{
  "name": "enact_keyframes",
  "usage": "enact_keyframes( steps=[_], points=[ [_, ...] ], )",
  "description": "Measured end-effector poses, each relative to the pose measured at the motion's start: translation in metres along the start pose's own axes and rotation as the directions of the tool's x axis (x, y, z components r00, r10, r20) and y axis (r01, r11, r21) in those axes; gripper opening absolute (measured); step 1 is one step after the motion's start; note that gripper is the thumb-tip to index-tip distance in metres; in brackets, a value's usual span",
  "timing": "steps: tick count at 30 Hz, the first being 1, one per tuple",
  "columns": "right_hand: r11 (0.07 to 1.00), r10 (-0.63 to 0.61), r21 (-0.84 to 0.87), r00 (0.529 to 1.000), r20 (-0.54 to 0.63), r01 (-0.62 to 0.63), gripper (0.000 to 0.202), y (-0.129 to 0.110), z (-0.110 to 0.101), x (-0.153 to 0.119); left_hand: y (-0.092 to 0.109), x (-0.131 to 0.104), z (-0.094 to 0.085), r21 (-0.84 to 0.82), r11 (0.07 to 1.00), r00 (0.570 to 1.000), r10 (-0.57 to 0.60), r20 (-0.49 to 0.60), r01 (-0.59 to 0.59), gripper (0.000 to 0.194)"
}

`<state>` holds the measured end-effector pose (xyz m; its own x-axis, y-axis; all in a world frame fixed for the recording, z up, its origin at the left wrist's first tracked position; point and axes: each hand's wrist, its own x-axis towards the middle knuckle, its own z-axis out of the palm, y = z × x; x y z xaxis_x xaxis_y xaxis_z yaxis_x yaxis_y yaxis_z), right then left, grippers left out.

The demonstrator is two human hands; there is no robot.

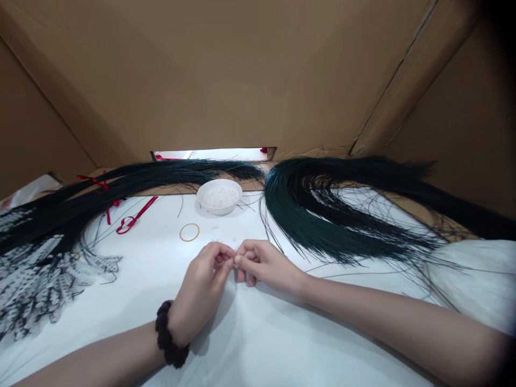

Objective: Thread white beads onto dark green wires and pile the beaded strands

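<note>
Your left hand [209, 271] and right hand [258, 263] meet fingertip to fingertip, both pinched nearly closed, perhaps on something tiny, below the white bowl [220, 197]

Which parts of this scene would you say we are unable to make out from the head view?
In the head view:
- Anything between the fingers of the left hand and right hand: too small, covered by fingers.
- Dark strands: cut off by the right edge.
- Behind the cardboard: mostly hidden by it.
</note>
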<state>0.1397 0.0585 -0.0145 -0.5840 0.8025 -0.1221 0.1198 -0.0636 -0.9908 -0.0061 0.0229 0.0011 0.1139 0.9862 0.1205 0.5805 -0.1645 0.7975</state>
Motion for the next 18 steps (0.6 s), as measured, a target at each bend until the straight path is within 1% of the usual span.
enact_keyframes(
  steps=[6,11,14,18],
  points=[
    [1.000,-0.015,-0.017,1.000,-0.007,0.015,0.012,0.0002,0.0019,-0.0019,0.0021,-0.0007,-0.0006,0.032,0.999,0.999,0.036,0.002,-0.036,0.014],
    [0.999,-0.026,-0.048,1.000,-0.005,0.026,0.013,-0.0014,0.0032,-0.0031,0.0039,-0.0003,0.0001,-0.006,1.000,1.000,-0.007,0.023,0.007,0.008],
    [0.999,-0.035,-0.020,0.999,0.033,0.035,0.010,-0.0023,0.0005,-0.0010,0.0042,-0.0009,0.0006,-0.024,1.000,1.000,-0.004,0.027,0.005,0.009],
    [1.000,0.009,-0.001,0.996,0.086,-0.009,0.003,-0.0051,-0.0047,0.0027,0.0022,-0.0013,0.0015,-0.017,1.000,1.000,0.000,0.000,0.000,0.011]
  ],
)
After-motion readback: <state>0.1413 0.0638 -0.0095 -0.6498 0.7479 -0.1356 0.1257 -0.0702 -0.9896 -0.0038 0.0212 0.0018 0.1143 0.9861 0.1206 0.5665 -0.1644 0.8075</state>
